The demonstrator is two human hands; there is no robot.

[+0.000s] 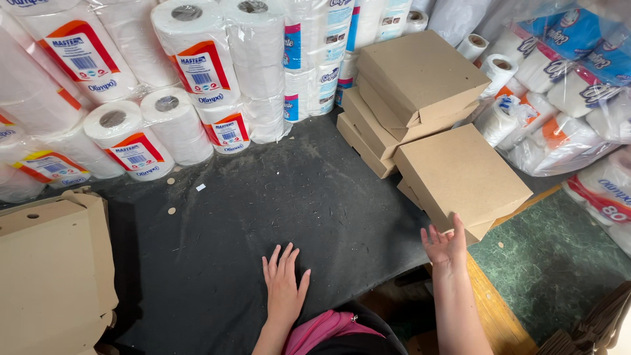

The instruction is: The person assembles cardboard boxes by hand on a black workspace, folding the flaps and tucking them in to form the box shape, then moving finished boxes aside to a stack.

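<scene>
Now, from the head camera, the left hand [284, 284] is lying flat, fingers spread, on the dark cloth-covered table [263, 204], holding nothing. The right hand [445, 244] is hovering open, palm up, fingertips just beside the near edge of a closed brown cardboard box [460, 174], to that hand's front. More such boxes [411, 85] are sitting stacked behind it. Wrapped paper rolls [197, 72] are crowding the table's far side.
</scene>
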